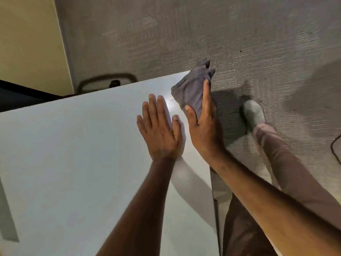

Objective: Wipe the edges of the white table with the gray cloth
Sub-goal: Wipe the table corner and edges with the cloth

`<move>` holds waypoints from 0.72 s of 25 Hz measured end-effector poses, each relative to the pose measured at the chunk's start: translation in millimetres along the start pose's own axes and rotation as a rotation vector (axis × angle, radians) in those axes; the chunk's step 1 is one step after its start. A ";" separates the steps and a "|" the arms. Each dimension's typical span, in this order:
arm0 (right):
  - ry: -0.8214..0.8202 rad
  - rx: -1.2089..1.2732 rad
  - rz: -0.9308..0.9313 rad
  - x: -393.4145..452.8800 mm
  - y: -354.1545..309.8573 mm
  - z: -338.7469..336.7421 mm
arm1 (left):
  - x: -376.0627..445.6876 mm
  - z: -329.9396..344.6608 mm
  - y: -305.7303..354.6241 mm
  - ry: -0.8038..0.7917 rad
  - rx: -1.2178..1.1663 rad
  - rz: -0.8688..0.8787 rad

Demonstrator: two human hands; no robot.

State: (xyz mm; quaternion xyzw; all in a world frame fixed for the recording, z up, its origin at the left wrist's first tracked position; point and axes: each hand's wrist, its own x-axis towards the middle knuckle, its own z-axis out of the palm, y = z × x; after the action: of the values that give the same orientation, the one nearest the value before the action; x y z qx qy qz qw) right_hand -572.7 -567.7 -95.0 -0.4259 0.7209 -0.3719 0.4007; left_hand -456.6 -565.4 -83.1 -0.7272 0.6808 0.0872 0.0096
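The white table (73,154) fills the lower left of the head view, its right edge running from the far corner down toward me. My right hand (204,122) grips the gray cloth (191,87) and presses it over that right edge near the far corner, thumb on the tabletop and fingers down the side. Two points of the cloth stick out past the corner. My left hand (160,126) lies flat on the tabletop just left of the right hand, fingers spread, holding nothing.
Gray carpet (203,34) covers the floor beyond and right of the table. My leg and gray shoe (252,111) stand close to the table's right edge. A dark chair frame (107,80) shows behind the far edge. A black cable (335,145) lies at far right.
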 end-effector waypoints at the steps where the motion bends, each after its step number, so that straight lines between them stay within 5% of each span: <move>1: -0.003 0.002 0.006 13.7 -3.7 0.6 | 0.8 -0.5 1.8 -0.004 -0.003 -0.006; 9: -0.198 0.036 0.069 66.8 -23.2 -14.7 | 6.8 1.1 5.4 0.025 -0.058 -0.043; 13: -0.466 -0.054 -0.005 100.0 -21.5 -34.4 | 9.7 -0.8 5.4 -0.009 -0.055 -0.069; 18: -0.783 -0.238 -0.228 147.5 -14.1 -52.3 | 20.4 -6.8 27.7 -0.004 -0.114 -0.360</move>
State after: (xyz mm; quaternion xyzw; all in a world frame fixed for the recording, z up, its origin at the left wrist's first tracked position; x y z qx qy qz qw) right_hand -661.6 -697.1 -100.0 -0.6553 0.5006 -0.1379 0.5486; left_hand -482.2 -588.6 -76.4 -0.8364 0.5337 0.1238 -0.0146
